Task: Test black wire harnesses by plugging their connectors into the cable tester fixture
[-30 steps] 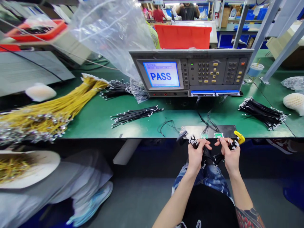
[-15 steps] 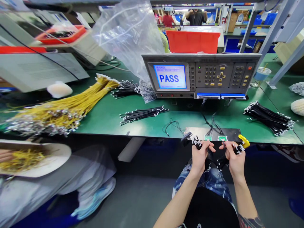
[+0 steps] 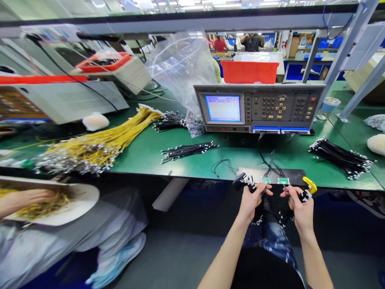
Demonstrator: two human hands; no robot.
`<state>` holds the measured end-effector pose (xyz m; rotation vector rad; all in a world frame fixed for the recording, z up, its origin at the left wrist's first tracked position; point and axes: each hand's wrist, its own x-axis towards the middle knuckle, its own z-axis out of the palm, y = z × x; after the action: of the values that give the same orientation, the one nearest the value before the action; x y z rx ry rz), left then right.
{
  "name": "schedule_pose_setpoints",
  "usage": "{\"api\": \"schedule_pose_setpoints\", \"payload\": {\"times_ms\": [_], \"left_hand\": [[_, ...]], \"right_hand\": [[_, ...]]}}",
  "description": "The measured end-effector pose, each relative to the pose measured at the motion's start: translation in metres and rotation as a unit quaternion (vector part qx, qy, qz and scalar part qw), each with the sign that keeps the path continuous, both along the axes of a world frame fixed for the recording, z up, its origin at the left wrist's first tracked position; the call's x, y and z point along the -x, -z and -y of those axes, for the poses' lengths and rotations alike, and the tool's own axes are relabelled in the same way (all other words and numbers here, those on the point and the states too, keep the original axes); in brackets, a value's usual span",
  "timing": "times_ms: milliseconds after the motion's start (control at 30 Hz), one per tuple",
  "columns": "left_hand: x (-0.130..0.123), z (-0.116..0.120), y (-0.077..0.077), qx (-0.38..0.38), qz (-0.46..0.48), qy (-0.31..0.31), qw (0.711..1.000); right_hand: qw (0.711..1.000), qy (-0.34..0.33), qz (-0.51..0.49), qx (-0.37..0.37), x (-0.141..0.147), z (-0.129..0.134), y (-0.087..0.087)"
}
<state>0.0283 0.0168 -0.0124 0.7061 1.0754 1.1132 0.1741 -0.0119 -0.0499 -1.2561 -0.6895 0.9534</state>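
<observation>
My left hand (image 3: 252,197) is closed around a bundle of black cables with white connectors, just in front of the left green board (image 3: 266,180). Closed on another such bundle, my right hand (image 3: 301,202) is near the right green board (image 3: 283,181). Both boards sit at the front edge of a dark plate (image 3: 296,175), with black wires running up to the tester (image 3: 258,90). The tester's screen (image 3: 223,109) is lit and shows no large word. A yellow hook-shaped piece (image 3: 310,184) stands beside my right hand.
Black cable bundles (image 3: 341,157) lie to the right, with another (image 3: 189,151) left of centre. Yellow cables (image 3: 99,150) are piled further left. At lower left a person's hand (image 3: 33,196) rests over a white tray (image 3: 87,198). A cup (image 3: 330,105) stands at the right.
The large word PASS has gone from the tester's screen. The view has tilted up, and my hands sit slightly further apart, both still holding their bundles.
</observation>
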Motion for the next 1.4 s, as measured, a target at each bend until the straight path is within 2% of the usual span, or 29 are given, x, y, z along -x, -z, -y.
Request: {"api": "schedule_pose_setpoints", "payload": {"times_ms": [133, 300, 433, 567, 767, 900, 1100, 1200, 1300, 1400], "left_hand": [[0.006, 0.002, 0.001, -0.030, -0.030, 0.007, 0.999], [0.015, 0.019, 0.003, -0.039, -0.042, 0.134, 0.989], [0.027, 0.029, 0.001, -0.024, -0.038, 0.171, 0.984], [0.028, 0.031, -0.003, -0.014, -0.025, 0.232, 0.972], [0.018, 0.035, -0.008, 0.006, 0.000, 0.290, 0.957], [0.019, 0.035, -0.010, 0.011, 0.017, 0.310, 0.951], [0.016, 0.035, -0.009, 0.003, 0.027, 0.328, 0.944], [0.013, 0.036, -0.006, -0.009, 0.004, 0.324, 0.946], [0.015, 0.036, -0.002, -0.025, -0.030, 0.324, 0.945], [0.020, 0.034, 0.004, -0.038, -0.053, 0.315, 0.947]], "right_hand": [[0.998, -0.056, -0.028, 0.013, 0.007, -0.005, -0.001], [0.981, -0.184, -0.067, 0.006, -0.009, 0.007, -0.015], [0.983, -0.151, -0.094, -0.041, -0.033, 0.026, -0.032], [0.988, -0.121, -0.086, -0.037, -0.043, 0.029, -0.034], [0.978, -0.209, 0.009, -0.017, -0.023, 0.022, -0.026], [0.976, -0.212, 0.042, -0.015, -0.008, 0.020, -0.032], [0.959, -0.277, 0.052, -0.012, -0.007, 0.016, -0.040], [0.962, -0.265, 0.057, -0.031, -0.004, 0.016, -0.041], [0.976, -0.206, 0.047, -0.055, 0.002, 0.015, -0.039], [0.987, -0.140, -0.050, -0.063, 0.005, 0.011, -0.034]]}}
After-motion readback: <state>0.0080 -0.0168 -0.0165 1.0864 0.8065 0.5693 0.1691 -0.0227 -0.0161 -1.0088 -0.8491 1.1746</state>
